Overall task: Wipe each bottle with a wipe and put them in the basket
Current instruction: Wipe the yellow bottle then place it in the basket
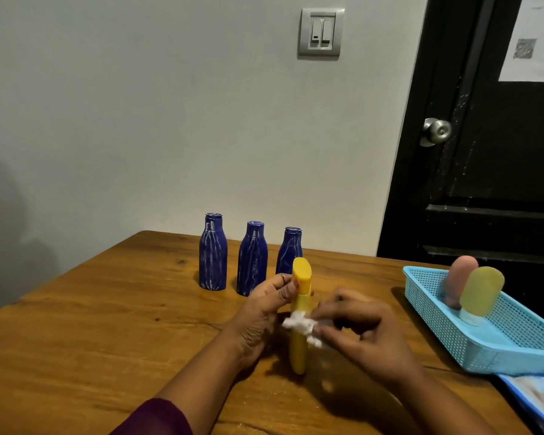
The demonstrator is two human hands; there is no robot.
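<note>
left hand grips yellow bottle near its cap, upright on desk | right hand pinches wipe against it | bottle seems light, smooth plastic, maybe slippery; better held at narrow neck

Left hand grips yellow bottle; right hand wipes.

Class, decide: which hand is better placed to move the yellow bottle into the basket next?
Likely the left hand: it grips the yellow bottle; the right hand pinches the wipe, though the basket sits on the right.
</note>
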